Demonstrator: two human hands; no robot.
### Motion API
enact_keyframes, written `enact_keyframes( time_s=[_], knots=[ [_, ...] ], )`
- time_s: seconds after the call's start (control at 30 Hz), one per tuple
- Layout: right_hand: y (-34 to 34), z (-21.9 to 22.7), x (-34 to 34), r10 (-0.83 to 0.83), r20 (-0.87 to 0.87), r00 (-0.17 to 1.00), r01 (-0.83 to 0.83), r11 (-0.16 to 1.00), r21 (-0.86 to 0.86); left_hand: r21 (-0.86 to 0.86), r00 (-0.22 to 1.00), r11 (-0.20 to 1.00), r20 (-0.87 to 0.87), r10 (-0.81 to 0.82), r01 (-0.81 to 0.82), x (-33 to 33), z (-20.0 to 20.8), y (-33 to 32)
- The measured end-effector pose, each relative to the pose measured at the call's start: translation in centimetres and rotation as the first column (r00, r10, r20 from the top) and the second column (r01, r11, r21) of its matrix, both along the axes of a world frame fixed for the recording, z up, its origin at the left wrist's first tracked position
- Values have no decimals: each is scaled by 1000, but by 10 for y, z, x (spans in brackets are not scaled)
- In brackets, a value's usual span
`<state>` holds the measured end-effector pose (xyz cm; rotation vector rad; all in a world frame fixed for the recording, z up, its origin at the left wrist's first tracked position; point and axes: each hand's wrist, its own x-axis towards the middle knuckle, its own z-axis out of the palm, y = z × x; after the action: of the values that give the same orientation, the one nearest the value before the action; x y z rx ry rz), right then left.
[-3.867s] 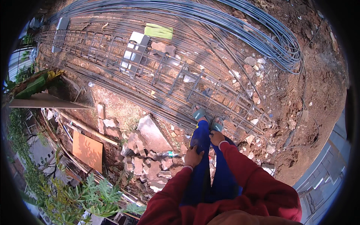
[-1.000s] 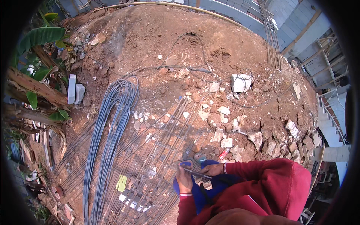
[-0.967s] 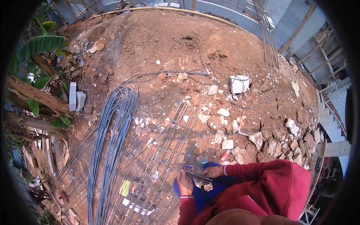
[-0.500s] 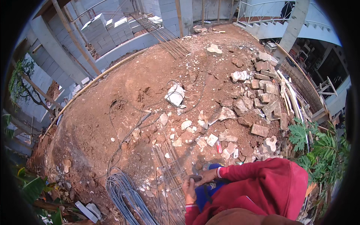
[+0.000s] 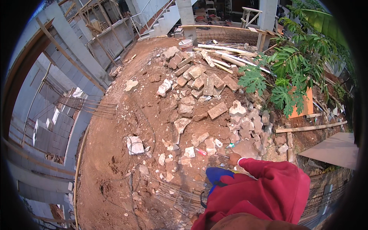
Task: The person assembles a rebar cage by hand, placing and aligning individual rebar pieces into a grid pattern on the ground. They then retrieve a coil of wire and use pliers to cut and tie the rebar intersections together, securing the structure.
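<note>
My right hand (image 5: 234, 158) is stretched out to the right, low over the rubble, its fingers closed round a slim dark metal tool (image 5: 223, 155). What kind of tool it is stays too small to make out. Only a bit of my left hand (image 5: 194, 217) shows at the lower edge, beside a rebar cage (image 5: 174, 197) of thin steel bars; its fingers are mostly hidden by the red sleeve. A blue-clad knee (image 5: 218, 175) juts out between my arms. Close to the right hand lie a small red item (image 5: 201, 151) and broken pale stones.
Stacked paving blocks (image 5: 199, 78) and loose chunks cover the mound ahead. A white slab (image 5: 135, 145) lies to the left with a thin cable near it. A bucket (image 5: 185, 45), planks (image 5: 230, 57), leafy plants (image 5: 283, 92) and a flat board (image 5: 331, 150) stand farther off.
My view has swung to the right. My hands, together over the rebar cage before, are now apart: the right has reached out rightward with the tool, the left stays low by the cage.
</note>
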<state>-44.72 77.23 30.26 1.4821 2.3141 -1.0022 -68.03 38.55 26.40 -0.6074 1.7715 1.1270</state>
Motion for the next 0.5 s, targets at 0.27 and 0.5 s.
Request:
enact_keyframes(
  time_s=[0.27, 0.5],
  knots=[
    [-12, -123, 92, 551, 459, 697, -396, 829, -394, -37, 999, 999, -30, -16, 15, -26, 11, 55],
    [44, -124, 46, 423, 345, 838, -324, 894, -310, -68, 998, 998, -63, -18, 13, -36, 24, 87]
  ],
)
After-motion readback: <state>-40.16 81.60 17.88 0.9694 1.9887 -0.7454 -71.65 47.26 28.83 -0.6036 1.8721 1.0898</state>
